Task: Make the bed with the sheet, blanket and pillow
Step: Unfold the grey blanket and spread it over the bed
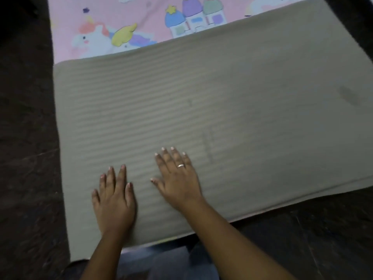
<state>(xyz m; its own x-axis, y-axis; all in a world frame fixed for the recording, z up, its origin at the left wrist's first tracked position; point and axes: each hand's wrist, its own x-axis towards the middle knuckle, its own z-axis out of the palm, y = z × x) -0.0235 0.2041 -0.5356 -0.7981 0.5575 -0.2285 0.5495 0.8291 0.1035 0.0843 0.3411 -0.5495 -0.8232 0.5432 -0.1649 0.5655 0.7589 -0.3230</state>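
Grey-green ribbed fabric, the blanket, is spread flat over the near part of the bed, its far edge lying across the pink cartoon-printed sheet, which is left uncovered beyond it. Both hands are laid palm-down on the blanket near its near edge, fingers spread and extended, nothing gripped. The left hand is placed just beside the right hand, on which a ring is worn. Dark floor is seen along both sides of the bed.
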